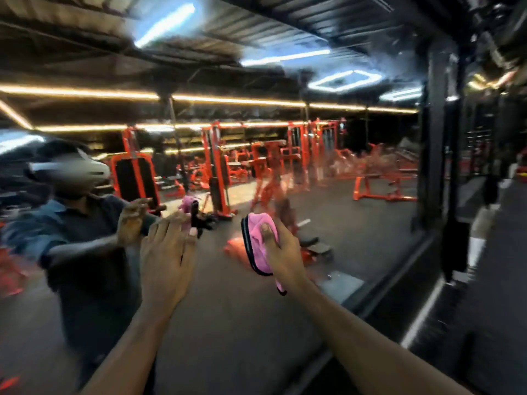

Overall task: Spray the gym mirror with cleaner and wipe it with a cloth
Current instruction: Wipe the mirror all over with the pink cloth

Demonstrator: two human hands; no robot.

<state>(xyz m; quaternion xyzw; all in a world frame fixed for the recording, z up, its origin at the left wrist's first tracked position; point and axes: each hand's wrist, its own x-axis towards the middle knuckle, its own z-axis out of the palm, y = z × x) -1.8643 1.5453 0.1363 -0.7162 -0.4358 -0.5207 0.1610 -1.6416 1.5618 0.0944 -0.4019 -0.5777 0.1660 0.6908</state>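
The whole picture is smeared by motion blur. The right hand (281, 249) covers part of the cloth (258, 243). Both forearms are cut off by the bottom edge. In the mirror (356, 223) the machines (273, 161) are streaked, details unreadable.

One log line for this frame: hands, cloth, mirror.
right hand: grips pink cloth at mirror | left hand: open, fingers straight, on glass | sprayer: not visible
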